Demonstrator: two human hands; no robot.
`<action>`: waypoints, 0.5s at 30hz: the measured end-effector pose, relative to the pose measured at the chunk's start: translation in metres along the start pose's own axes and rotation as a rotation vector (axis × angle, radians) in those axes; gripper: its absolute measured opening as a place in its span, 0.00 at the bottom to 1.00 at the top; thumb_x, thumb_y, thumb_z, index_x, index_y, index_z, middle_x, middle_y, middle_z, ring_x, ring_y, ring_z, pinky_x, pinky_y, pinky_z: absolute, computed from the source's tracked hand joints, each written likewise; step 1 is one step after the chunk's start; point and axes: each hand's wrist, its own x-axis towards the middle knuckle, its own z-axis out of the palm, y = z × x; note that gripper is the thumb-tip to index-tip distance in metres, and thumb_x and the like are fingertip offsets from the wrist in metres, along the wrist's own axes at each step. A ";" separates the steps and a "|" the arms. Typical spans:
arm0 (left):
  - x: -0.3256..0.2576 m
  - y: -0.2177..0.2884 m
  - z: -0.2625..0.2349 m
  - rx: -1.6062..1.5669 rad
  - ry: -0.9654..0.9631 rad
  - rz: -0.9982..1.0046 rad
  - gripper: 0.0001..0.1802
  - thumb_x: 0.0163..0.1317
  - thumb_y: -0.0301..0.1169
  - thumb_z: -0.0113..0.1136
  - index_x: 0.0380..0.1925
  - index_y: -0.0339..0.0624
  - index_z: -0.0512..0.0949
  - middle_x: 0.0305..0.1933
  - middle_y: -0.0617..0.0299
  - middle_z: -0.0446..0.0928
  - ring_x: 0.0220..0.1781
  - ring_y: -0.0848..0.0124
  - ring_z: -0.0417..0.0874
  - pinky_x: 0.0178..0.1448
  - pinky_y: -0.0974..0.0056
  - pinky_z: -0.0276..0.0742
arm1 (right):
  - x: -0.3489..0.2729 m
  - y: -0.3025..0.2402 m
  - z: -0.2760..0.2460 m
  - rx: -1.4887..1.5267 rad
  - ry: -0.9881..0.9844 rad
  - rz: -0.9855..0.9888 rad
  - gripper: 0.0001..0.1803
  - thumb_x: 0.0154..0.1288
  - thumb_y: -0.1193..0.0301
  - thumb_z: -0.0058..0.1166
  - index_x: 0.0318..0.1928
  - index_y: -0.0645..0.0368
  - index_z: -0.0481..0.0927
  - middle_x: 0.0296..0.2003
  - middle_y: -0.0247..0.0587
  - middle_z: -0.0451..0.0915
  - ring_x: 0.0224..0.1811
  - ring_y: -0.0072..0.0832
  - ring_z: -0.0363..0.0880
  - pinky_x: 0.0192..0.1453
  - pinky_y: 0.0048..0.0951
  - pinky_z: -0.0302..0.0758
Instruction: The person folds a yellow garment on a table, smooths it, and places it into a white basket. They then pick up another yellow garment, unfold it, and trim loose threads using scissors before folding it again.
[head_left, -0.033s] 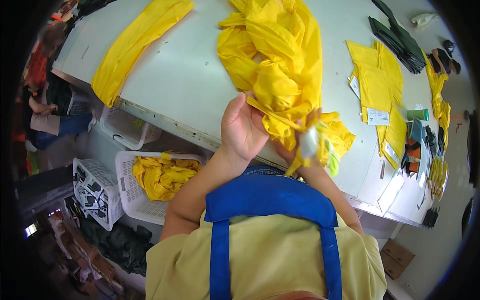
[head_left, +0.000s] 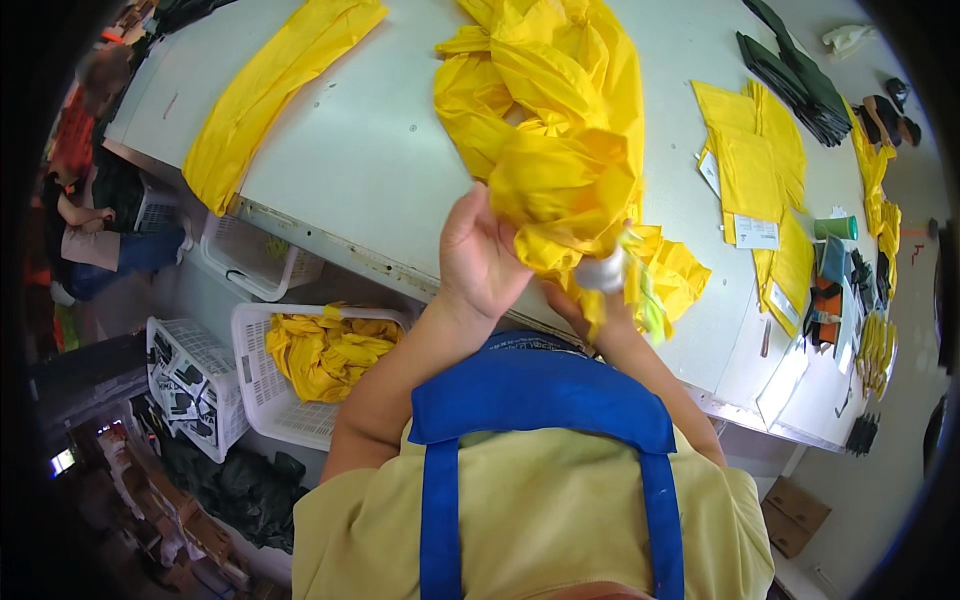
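Crumpled yellow thin fabric point(head_left: 545, 100) spreads from the far edge of the table down to my hands. My left hand point(head_left: 485, 255) grips its near edge, thumb up and fingertips hidden behind the cloth. Beneath a puffed-out fold lies my right hand point(head_left: 600, 315), smeared by motion, its fingers mostly covered. Against it shows a small whitish-grey object point(head_left: 602, 272), too blurred to name. A neon green strip point(head_left: 652, 305) dangles beside that object, over a loose yellow fold.
A long yellow folded piece point(head_left: 270, 95) lies at left on the white table point(head_left: 350, 150). Flat yellow pieces with white labels point(head_left: 755, 233), dark green folded cloth point(head_left: 795, 85) and a green spool point(head_left: 835, 229) are at right. Below left, a white basket point(head_left: 250, 350) holds yellow fabric; a person point(head_left: 95, 235) sits beyond.
The fold of yellow fabric above my hands has puffed up and swung over nearer to me. The whitish-grey object by my right hand has shifted slightly left.
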 end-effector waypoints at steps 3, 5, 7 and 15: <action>-0.002 0.016 -0.008 0.028 -0.214 -0.055 0.31 0.63 0.38 0.51 0.65 0.43 0.58 0.68 0.54 0.61 0.68 0.54 0.63 0.70 0.47 0.57 | -0.012 0.010 0.015 0.028 -0.301 -0.010 0.26 0.56 0.58 0.56 0.55 0.50 0.72 0.55 0.45 0.68 0.59 0.46 0.65 0.62 0.48 0.61; -0.006 0.027 -0.018 0.079 -0.159 0.036 0.32 0.61 0.35 0.52 0.66 0.46 0.57 0.68 0.56 0.61 0.69 0.55 0.62 0.70 0.46 0.58 | -0.003 0.016 -0.014 0.234 -0.681 -0.093 0.15 0.60 0.65 0.51 0.47 0.54 0.78 0.45 0.43 0.79 0.50 0.40 0.75 0.55 0.39 0.70; -0.009 0.034 -0.010 0.294 -0.129 0.140 0.32 0.61 0.33 0.52 0.66 0.48 0.57 0.68 0.56 0.61 0.69 0.55 0.62 0.70 0.46 0.58 | 0.021 0.013 -0.067 0.612 -1.081 -0.020 0.17 0.60 0.67 0.52 0.49 0.57 0.77 0.43 0.43 0.80 0.49 0.34 0.76 0.55 0.35 0.70; 0.007 0.017 -0.001 0.568 0.037 0.168 0.30 0.60 0.28 0.58 0.61 0.52 0.58 0.61 0.60 0.64 0.63 0.63 0.67 0.63 0.57 0.70 | 0.080 -0.007 -0.093 1.011 0.000 0.259 0.25 0.55 0.69 0.64 0.52 0.64 0.73 0.36 0.43 0.80 0.38 0.29 0.78 0.43 0.28 0.74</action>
